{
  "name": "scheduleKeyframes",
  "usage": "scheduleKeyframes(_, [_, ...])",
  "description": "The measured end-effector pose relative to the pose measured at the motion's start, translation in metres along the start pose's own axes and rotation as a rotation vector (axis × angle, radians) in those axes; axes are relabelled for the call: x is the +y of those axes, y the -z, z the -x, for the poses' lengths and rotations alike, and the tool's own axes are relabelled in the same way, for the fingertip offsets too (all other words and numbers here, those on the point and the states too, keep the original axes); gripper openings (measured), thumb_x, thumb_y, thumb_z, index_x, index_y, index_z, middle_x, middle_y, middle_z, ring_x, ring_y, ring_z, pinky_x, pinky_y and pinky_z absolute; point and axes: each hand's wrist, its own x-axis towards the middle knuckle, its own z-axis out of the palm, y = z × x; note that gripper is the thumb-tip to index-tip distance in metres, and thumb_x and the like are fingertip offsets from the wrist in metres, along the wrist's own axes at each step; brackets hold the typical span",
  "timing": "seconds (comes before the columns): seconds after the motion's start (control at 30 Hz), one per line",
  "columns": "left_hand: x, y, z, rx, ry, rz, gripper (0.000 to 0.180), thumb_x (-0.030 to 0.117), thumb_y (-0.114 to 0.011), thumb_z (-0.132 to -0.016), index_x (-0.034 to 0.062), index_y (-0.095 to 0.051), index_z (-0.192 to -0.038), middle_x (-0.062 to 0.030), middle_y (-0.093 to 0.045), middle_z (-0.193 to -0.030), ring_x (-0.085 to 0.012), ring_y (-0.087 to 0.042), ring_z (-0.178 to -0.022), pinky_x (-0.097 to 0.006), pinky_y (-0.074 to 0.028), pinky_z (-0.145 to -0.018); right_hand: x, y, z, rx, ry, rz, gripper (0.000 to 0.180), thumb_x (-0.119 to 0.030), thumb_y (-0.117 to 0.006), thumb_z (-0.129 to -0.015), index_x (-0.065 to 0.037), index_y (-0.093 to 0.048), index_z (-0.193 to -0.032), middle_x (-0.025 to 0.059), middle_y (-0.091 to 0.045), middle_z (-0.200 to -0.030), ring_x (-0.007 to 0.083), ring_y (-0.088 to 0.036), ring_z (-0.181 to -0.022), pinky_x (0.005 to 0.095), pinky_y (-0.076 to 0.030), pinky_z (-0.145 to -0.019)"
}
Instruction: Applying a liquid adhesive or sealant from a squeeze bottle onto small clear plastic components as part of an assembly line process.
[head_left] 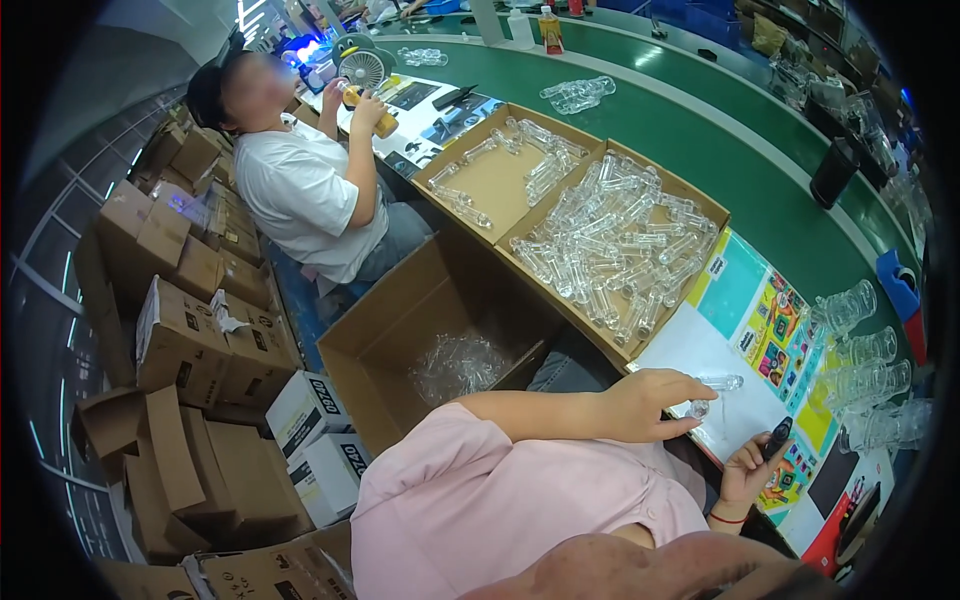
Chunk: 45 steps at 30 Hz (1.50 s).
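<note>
My left hand (655, 402) is over a white sheet (748, 410) on the bench, thumb and fingers closed around the end of a small clear tube-shaped piece (697, 408). Just beyond the fingertips a second clear tube (724, 382) lies on the sheet. To the right, my right hand (745, 474) grips a short black handheld tool (777, 438) held upright; its exact kind cannot be made out. A shallow cardboard tray (622, 352) beyond my left hand holds a heap of clear tubes (610, 235).
A second tray (490, 188) has a few clear tubes. A deep carton (375, 350) with clear plastic pieces stands left of my arm. Clear stacked bundles (865, 385) line the right side. A co-worker (310, 190) holds a bottle (382, 120). Cartons (190, 335) are stacked left.
</note>
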Motion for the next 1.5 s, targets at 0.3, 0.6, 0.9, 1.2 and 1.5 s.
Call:
scheduleKeyframes(0.3, [0.007, -0.002, -0.003, -0.069, 0.02, -0.003, 0.035, 0.013, -0.067, -0.073, 0.0032, -0.057, -0.106, -0.0122, -0.061, -0.088, -0.0271, -0.06, -0.077, -0.034, -0.048, -0.066, -0.01, 0.004, 0.011, -0.071, 0.011, -0.062, 0.042, -0.037, -0.051, -0.088, 0.005, -0.053, -0.094, 0.0125, -0.058, -0.081, 0.0106, -0.043, -0.053, 0.0205, -0.036, -0.045])
scheduleKeyframes(0.6, [0.012, -0.002, 0.0, -0.058, -0.018, -0.006, 0.034, 0.014, -0.068, -0.073, 0.0034, -0.058, -0.104, -0.012, -0.062, -0.089, -0.026, -0.06, -0.079, -0.033, -0.048, -0.069, -0.034, 0.0, 0.033, -0.026, 0.259, 0.055, 0.039, -0.032, -0.053, -0.088, 0.002, -0.051, -0.107, 0.0134, -0.058, -0.085, 0.0105, -0.043, -0.06, 0.0185, -0.036, -0.045])
scheduleKeyframes(0.9, [0.002, 0.011, -0.001, -0.084, 0.11, 0.045, 0.029, 0.007, -0.069, -0.071, 0.0003, -0.061, -0.098, -0.012, -0.064, -0.091, -0.0197, -0.063, -0.078, -0.028, -0.049, -0.068, -0.071, -0.006, 0.047, -0.07, 0.565, 0.195, 0.039, -0.028, -0.049, -0.09, -0.006, -0.046, -0.122, 0.0047, -0.054, -0.088, 0.0063, -0.032, -0.049, 0.0176, -0.028, -0.041])
scheduleKeyframes(1.2, [-0.054, 0.107, -0.013, 0.241, 0.269, 1.535, 0.045, 0.028, -0.058, -0.083, 0.0026, -0.042, -0.117, -0.012, -0.057, -0.091, -0.0174, -0.057, -0.077, -0.03, -0.046, -0.07, -0.14, 0.09, 0.064, -0.419, 0.255, 0.361, 0.036, -0.023, -0.041, -0.093, -0.007, -0.043, -0.126, 0.0053, -0.048, -0.073, 0.0055, -0.03, -0.048, 0.0181, -0.027, -0.043])
scheduleKeyframes(1.5, [-0.037, 0.095, 0.036, -0.208, 0.641, 1.003, 0.034, 0.013, -0.061, -0.078, 0.0002, -0.045, -0.104, -0.0056, -0.055, -0.064, -0.0105, -0.052, -0.056, -0.024, -0.04, -0.047, -0.057, 0.021, -0.012, 0.024, 0.316, 0.163, 0.043, -0.026, -0.046, -0.092, -0.006, -0.038, -0.13, 0.0113, -0.058, -0.089, 0.0055, -0.029, -0.044, 0.0168, -0.026, -0.038])
